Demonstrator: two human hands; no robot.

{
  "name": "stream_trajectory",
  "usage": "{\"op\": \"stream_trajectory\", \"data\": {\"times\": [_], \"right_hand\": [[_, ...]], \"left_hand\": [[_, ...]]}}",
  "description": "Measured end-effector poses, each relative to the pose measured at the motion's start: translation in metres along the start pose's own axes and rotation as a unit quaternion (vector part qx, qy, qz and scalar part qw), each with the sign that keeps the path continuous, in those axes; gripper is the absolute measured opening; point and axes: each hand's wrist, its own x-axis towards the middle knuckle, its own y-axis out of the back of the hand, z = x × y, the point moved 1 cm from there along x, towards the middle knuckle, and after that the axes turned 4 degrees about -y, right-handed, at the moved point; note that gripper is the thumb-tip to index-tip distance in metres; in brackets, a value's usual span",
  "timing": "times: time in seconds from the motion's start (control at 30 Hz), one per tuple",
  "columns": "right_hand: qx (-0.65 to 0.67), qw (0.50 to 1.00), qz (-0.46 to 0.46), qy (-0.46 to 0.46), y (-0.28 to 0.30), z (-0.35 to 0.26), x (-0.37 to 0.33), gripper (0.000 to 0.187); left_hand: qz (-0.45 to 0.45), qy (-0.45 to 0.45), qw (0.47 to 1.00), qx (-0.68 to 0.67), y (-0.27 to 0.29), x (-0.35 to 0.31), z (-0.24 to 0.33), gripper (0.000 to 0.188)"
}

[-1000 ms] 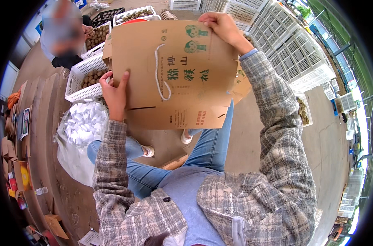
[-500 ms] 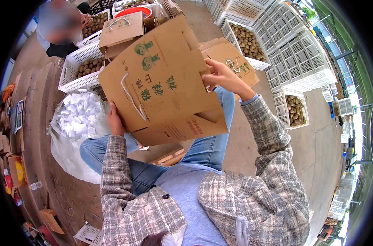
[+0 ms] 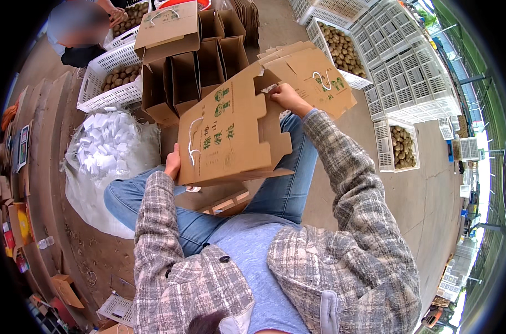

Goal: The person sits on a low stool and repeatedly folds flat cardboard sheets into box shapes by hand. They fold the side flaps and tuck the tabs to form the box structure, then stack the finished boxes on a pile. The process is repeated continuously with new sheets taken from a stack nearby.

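Both hands grip a flat brown cardboard carton blank with a white cord handle (image 3: 230, 133), held tilted above the seated person's blue-jeaned knees. Left hand (image 3: 173, 161) clasps its lower left edge, fingers hidden behind the board. Right hand (image 3: 286, 98) pinches the top flap near its notched edge. Just beyond stand folded-up brown cartons (image 3: 191, 67); to the left lies a clear bag of white foam nets (image 3: 105, 147). White plastic crates of brown fruit (image 3: 342, 47) sit nearby, and another person (image 3: 77, 33) works at the far left.
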Motion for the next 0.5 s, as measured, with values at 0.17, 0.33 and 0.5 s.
{"op": "stream_trajectory", "data": {"times": [0.17,0.33,0.5], "right_hand": [[-0.104,0.994,-0.041,0.009,-0.054,-0.023,0.008,0.024],[-0.074,0.994,-0.066,-0.036,-0.110,-0.043,-0.011,0.023],[-0.044,0.996,-0.039,-0.071,-0.137,-0.041,-0.022,0.022]], "left_hand": [[-0.085,0.059,0.927,0.360,-0.008,-0.004,-0.036,0.089],[-0.105,-0.091,0.977,-0.161,-0.040,-0.053,0.099,0.105],[-0.028,-0.302,0.943,0.137,-0.068,-0.103,0.191,0.098]]}}
